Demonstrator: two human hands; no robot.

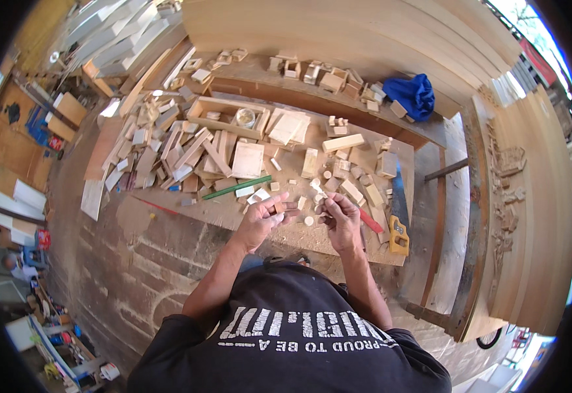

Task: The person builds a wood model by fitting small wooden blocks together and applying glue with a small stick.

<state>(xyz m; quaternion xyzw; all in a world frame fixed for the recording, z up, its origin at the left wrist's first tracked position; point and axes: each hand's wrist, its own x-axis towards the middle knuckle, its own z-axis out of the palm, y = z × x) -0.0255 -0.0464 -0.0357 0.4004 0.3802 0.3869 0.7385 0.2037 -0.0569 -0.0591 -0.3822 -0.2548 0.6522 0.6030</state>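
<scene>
Over the near edge of the counter (304,238), both hands are raised, well apart from each other. The left hand (264,218) has its fingers partly spread, with a small brown block (278,207) between thumb and fingers; the right hand (340,221) pinches a small pale wooden piece (317,188) at its fingertips. Just inside that edge, between them, lies a pale wooden disc (309,221). Near the right-hand near corner rests a handsaw (399,230) with a yellow handle, its blade along the right edge, and a red strip (371,221) beside it. Farther in, a green stick (237,187) lies aslant in front of a heap of offcuts (147,160) filling the left end. Toward the far edge, an open wooden box (197,111) holds a round container (245,118). Past that edge, a blue cloth (413,97) lies bunched on a ledge (253,71).
</scene>
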